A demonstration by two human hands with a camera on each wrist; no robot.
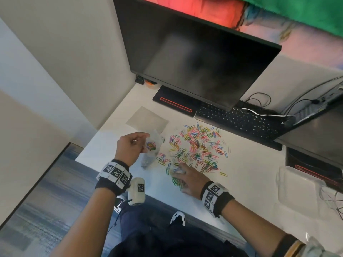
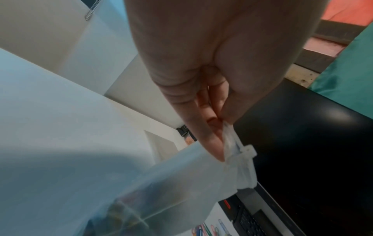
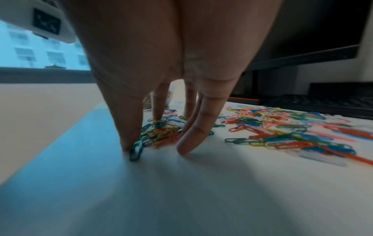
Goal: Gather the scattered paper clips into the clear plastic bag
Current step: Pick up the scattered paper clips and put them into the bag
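Note:
Many coloured paper clips (image 1: 196,147) lie scattered on the white desk (image 1: 246,175) in front of the keyboard. My left hand (image 1: 138,143) holds the clear plastic bag (image 1: 151,151) up beside the pile's left edge, with some clips inside. In the left wrist view my fingers (image 2: 212,140) pinch the top edge of the bag (image 2: 181,183). My right hand (image 1: 178,175) is palm down at the pile's near-left corner. Its fingertips (image 3: 184,146) touch the desk around a small bunch of clips (image 3: 163,134); the fingers are nearly straight.
A dark monitor (image 1: 200,58) hangs over the back of the desk, with a black keyboard (image 1: 239,121) and the stand base (image 1: 174,102) below it. A flat clear sheet (image 1: 147,119) lies behind the bag. A plastic tray (image 1: 297,188) and cables sit right.

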